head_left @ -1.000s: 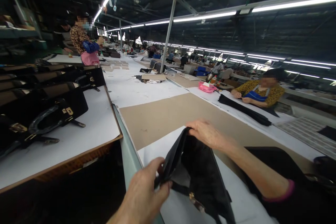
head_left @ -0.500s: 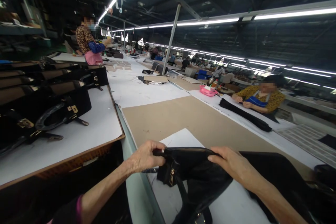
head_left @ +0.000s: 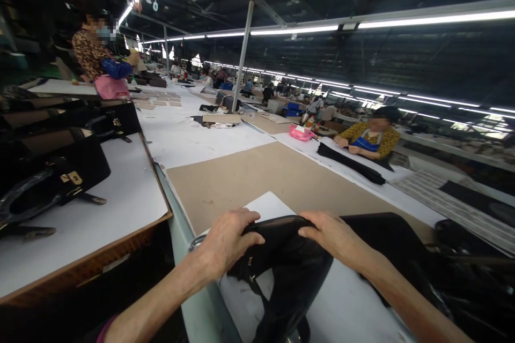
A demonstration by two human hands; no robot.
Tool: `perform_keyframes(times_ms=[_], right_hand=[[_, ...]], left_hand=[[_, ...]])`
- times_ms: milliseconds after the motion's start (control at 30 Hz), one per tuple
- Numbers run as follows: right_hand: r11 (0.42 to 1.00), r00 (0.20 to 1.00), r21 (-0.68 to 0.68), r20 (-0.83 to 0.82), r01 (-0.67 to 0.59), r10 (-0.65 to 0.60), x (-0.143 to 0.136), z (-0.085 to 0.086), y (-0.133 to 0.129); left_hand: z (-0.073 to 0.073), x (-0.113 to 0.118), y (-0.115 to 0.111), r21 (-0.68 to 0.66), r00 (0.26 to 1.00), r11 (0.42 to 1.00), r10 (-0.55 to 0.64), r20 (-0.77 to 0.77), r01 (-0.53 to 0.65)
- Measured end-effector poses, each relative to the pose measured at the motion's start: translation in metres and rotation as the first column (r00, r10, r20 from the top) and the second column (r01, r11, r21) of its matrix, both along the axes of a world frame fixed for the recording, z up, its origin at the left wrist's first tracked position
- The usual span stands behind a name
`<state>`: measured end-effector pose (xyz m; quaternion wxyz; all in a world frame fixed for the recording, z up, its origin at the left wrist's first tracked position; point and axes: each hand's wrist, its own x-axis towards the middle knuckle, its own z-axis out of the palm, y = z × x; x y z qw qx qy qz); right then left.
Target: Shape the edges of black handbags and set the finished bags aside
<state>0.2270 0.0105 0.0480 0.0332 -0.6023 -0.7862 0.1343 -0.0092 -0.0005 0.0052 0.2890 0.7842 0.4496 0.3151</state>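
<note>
A pink basket (head_left: 301,133) sits on the bench (head_left: 189,131) right of the middle, with something white in it. Small bottles (head_left: 309,122) stand just beyond it, and blue bins (head_left: 293,109) show farther off. On a white-topped table (head_left: 132,177) at the left, black bags (head_left: 86,158) are crowded together, with handles and gold-coloured clasps; what is inside them cannot be made out.

The bench is covered in white, with a broad tan sheet (head_left: 233,182) across its near half and a smaller white sheet (head_left: 271,204) partly over that. A bundle of black strips (head_left: 350,163) lies near the right side, and a dark flat piece (head_left: 382,238) is at the near right. A pale pole (head_left: 243,53) rises amid the benches, under rows of strip lights (head_left: 295,30). A masked person in a spotted top (head_left: 90,53) stands at far left; another, in a yellow patterned top (head_left: 364,142), is at the right side.

The black piece (head_left: 295,278) is at the near middle, between the two hands and below them, partly bent over, with small gold-coloured fittings. The left hand (head_left: 225,238) pinches its upper edge on the left, fingers above and thumb below. The right hand (head_left: 336,233) pinches the same edge farther right, its fingers nearly closed.
</note>
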Motion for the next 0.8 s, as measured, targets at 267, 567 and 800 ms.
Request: perform_keyframes(times_ms=[267, 567, 800], right_hand=[[0.99, 0.978, -0.126, -0.203, -0.068, 0.041, 0.006, 0.007, -0.004], [0.965, 0.926, -0.25, -0.376, -0.081, -0.02, 0.017, -0.014, 0.014], [0.966, 0.929, -0.244, -0.371, -0.089, -0.008, 0.02, -0.019, 0.018]], left_hand=[[-0.008, -0.007, 0.038, -0.462, 0.918, 0.827, -0.149, 0.367, 0.319], [-0.018, -0.012, 0.049, -0.517, 0.873, 0.761, -0.13, 0.47, 0.391], [-0.015, -0.009, 0.051, -0.516, 0.88, 0.78, -0.091, 0.466, 0.354]])
